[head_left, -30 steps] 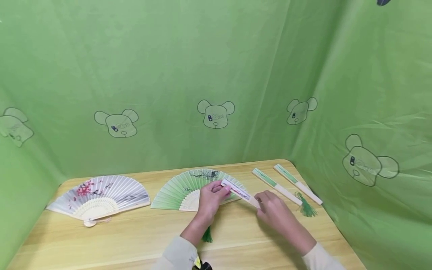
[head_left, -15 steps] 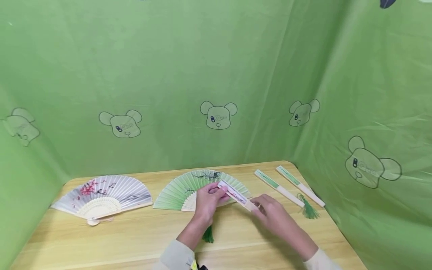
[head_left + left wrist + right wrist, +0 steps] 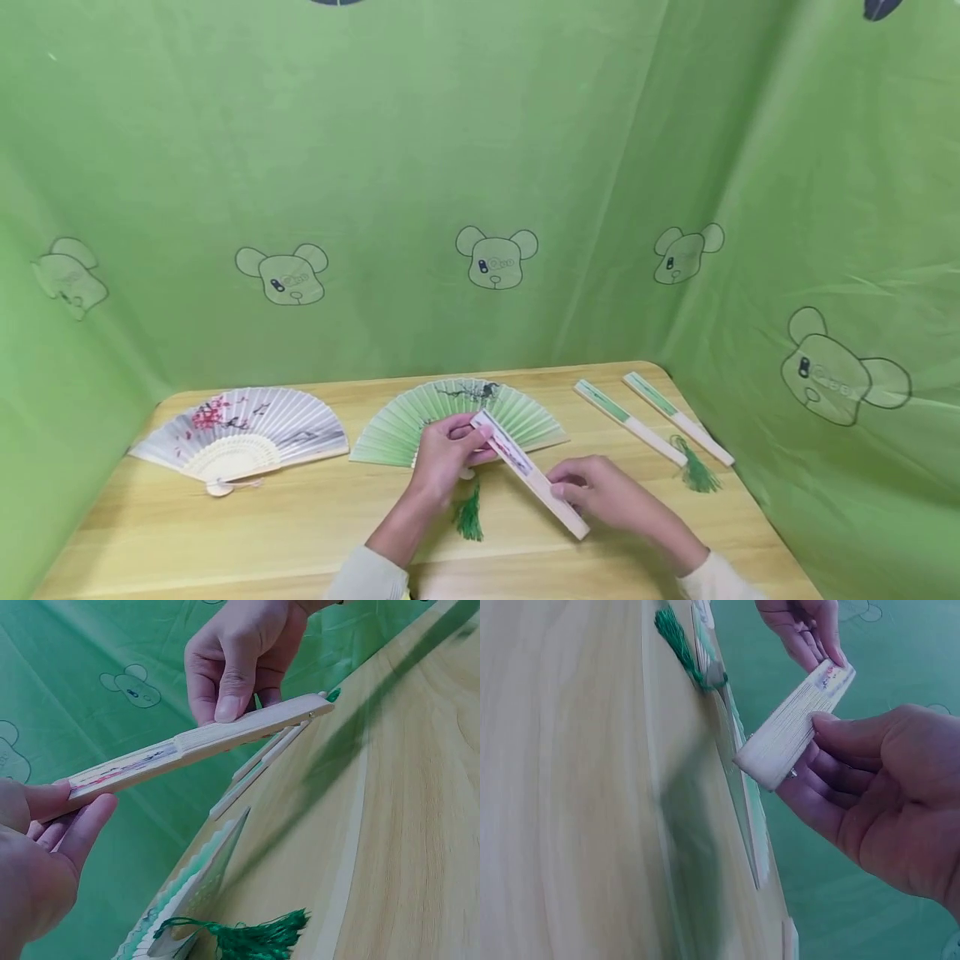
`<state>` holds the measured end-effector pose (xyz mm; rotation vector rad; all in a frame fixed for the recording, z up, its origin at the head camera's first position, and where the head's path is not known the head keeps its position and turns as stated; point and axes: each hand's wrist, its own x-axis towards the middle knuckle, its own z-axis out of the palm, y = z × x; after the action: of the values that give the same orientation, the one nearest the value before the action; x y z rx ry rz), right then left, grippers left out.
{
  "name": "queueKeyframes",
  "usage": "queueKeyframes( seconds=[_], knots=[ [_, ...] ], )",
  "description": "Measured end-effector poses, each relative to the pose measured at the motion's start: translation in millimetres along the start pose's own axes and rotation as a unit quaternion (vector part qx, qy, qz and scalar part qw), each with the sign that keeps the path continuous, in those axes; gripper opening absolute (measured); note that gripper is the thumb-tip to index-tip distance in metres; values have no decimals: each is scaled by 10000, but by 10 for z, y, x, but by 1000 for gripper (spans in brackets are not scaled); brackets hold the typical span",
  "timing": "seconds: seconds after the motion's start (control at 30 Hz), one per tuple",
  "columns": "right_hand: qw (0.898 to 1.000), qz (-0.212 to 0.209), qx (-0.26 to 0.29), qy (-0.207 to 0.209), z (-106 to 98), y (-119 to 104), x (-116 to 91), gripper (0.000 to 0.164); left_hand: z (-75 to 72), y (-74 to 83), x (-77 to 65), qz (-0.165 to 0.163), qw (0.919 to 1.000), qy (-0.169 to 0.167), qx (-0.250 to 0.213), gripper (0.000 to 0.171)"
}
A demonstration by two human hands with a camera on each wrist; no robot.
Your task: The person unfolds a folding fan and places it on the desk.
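Observation:
Both hands hold a folded hand fan (image 3: 531,477) slantwise above the table, with a pink and grey print on its cloth half and pale bare ribs below. My left hand (image 3: 444,458) pinches the printed top end between thumb and fingers. Partway down the ribs, my right hand (image 3: 600,492) grips with its thumb on top, as the right wrist view shows; the pivot end (image 3: 761,769) sticks out past it. Behind the left hand lies a spread green fan (image 3: 528,417) with a dark branch print, partly covered by that hand. Its green tassel (image 3: 469,515) trails toward the front.
At the left lies a spread white-grey fan (image 3: 307,417) with pink blossoms. Two folded green fans, one nearer (image 3: 630,421) and one farther right (image 3: 678,417), lie at the right beside a green tassel (image 3: 699,475). Green cloth walls (image 3: 390,250) enclose the wooden table (image 3: 262,542).
The folded fan has turned steeper, its pivot end swinging toward the front. My right hand now grips farther up the ribs, leaving that end exposed. The left hand has dropped slightly leftward.

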<state>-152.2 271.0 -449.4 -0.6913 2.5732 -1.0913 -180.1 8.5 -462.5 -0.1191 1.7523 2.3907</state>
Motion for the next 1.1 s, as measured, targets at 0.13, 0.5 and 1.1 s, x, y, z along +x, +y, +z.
queueKeyframes(
  seconds=[0.13, 0.5, 1.1],
  knots=[
    [9997, -62, 211, 111, 88, -61, 43, 24, -79, 25, -44, 96, 9998, -62, -139, 45],
    [9974, -63, 688, 216, 293, -268, 98, 23, -215, -36, -231, 274, 9990, 19, -351, 38],
    [9956, -244, 564, 703, 632, -562, 303, 18, -450, -30, -408, 366, 9985, 155, -383, 39]
  ],
)
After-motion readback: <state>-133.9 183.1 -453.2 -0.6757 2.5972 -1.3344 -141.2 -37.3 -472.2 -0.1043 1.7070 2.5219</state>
